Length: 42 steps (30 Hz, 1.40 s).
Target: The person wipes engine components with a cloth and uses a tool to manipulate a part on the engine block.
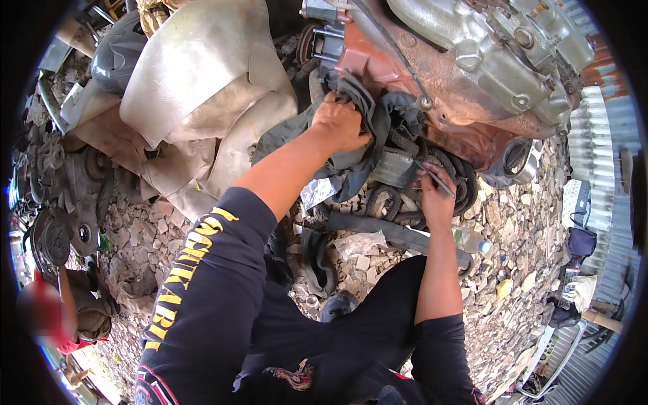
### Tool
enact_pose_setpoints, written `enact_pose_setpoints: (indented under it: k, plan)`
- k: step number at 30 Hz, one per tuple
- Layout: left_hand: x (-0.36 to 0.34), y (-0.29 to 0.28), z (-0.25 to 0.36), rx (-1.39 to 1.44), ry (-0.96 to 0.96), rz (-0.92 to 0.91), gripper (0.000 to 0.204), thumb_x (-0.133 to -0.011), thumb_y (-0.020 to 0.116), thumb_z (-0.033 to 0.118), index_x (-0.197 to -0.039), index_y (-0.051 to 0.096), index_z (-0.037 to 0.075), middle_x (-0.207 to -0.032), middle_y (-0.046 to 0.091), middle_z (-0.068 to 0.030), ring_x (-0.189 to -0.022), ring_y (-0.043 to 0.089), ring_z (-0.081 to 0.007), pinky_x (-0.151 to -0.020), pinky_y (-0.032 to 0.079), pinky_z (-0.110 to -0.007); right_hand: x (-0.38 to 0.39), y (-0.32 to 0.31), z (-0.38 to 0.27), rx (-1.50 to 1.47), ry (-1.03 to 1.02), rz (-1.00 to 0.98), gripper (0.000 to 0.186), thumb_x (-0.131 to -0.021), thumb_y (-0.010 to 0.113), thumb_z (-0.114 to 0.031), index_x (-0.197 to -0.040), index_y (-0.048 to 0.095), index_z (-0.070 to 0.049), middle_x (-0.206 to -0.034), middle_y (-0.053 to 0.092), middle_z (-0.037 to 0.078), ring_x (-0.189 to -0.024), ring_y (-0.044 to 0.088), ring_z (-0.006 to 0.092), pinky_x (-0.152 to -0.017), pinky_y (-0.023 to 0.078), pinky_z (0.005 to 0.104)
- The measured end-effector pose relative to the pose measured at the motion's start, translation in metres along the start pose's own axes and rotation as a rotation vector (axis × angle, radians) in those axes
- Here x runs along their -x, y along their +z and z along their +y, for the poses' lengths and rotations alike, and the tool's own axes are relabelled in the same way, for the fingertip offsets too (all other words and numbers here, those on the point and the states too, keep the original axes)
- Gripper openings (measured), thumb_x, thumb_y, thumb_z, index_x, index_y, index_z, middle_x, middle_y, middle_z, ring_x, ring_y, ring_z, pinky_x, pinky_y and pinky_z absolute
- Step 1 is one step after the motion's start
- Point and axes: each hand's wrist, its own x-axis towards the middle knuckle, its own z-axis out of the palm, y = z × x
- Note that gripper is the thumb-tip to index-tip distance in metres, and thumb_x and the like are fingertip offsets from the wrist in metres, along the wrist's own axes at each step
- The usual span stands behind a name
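My left hand (339,123) is closed on a bunched dark grey cloth (287,138), which hangs in folds beside the engine's reddish-brown lower part. Between the fingers of my right hand (437,192) is a thin metal tool (439,178), slanting down to the right; its exact kind does not show. Just left of that hand lies a flat grey piece (395,169) among dark, looped rubber strips (383,201). The large engine (439,74) stands right beyond both hands. Below them a long black rubber strip (398,237) lies across the stones.
Large stiff tan sheets (196,67) are heaped at the left. A clear plastic bottle (472,241) lies right of my right forearm. Greasy machine parts (67,175) line the far left, near another person in red (50,310). Corrugated metal sheets (590,148) stand at the right.
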Motion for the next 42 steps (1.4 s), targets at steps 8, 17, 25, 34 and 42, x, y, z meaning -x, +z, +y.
enact_pose_setpoints:
  k: [8, 17, 25, 34, 42]
  plan:
    - [-0.005, 0.009, -0.011, 0.099, 0.047, -0.032, 0.051, -0.087, 0.055, 0.047, -0.106, 0.068, 0.001, -0.118, 0.064, -0.0158, -0.121, 0.053, -0.0292, -0.111, 0.031, -0.041, -0.002, 0.0, -0.008, 0.023, 0.019, 0.023, 0.019, -0.091, 0.056, -0.002, -0.108, 0.063, 0.004, -0.093, 0.066, 0.009, -0.073, 0.064, 0.0134, -0.067, 0.054, 0.0262]
    - [0.017, 0.021, -0.014, 0.138, 0.16, 0.183, 0.041, -0.083, 0.059, 0.038, -0.094, 0.068, 0.0, -0.105, 0.065, -0.0166, -0.11, 0.058, -0.0308, -0.099, 0.043, -0.039, -0.007, 0.033, -0.015, -0.062, 0.066, -0.029, 0.018, -0.091, 0.058, -0.002, -0.107, 0.063, 0.003, -0.093, 0.067, 0.009, -0.071, 0.064, 0.013, -0.066, 0.053, 0.0257]
    - [-0.001, -0.003, 0.005, -0.101, 0.038, -0.1, 0.052, -0.084, 0.056, 0.045, -0.11, 0.068, 0.002, -0.117, 0.065, -0.0155, -0.118, 0.056, -0.0265, -0.111, 0.03, -0.041, -0.007, 0.003, 0.01, 0.013, 0.093, -0.006, 0.019, -0.091, 0.055, -0.003, -0.108, 0.063, 0.003, -0.093, 0.066, 0.009, -0.071, 0.064, 0.0132, -0.066, 0.055, 0.0261]
    - [-0.02, 0.006, 0.016, -0.001, -0.238, -0.121, 0.054, -0.086, 0.056, 0.046, -0.118, 0.065, 0.004, -0.125, 0.063, -0.012, -0.124, 0.052, -0.0266, -0.115, 0.021, -0.046, 0.008, -0.016, -0.004, 0.005, 0.097, 0.071, 0.018, -0.091, 0.058, -0.003, -0.106, 0.064, 0.003, -0.094, 0.066, 0.01, -0.072, 0.064, 0.0134, -0.064, 0.054, 0.0258]
    - [-0.013, -0.02, 0.026, -0.023, -0.229, -0.192, 0.046, -0.09, 0.05, 0.031, -0.126, 0.061, 0.004, -0.136, 0.056, -0.0128, -0.131, 0.046, -0.0292, -0.113, 0.018, -0.053, 0.021, -0.035, -0.015, 0.033, 0.044, 0.106, 0.019, -0.091, 0.058, -0.004, -0.107, 0.063, 0.003, -0.094, 0.066, 0.01, -0.068, 0.065, 0.0141, -0.063, 0.052, 0.0259]
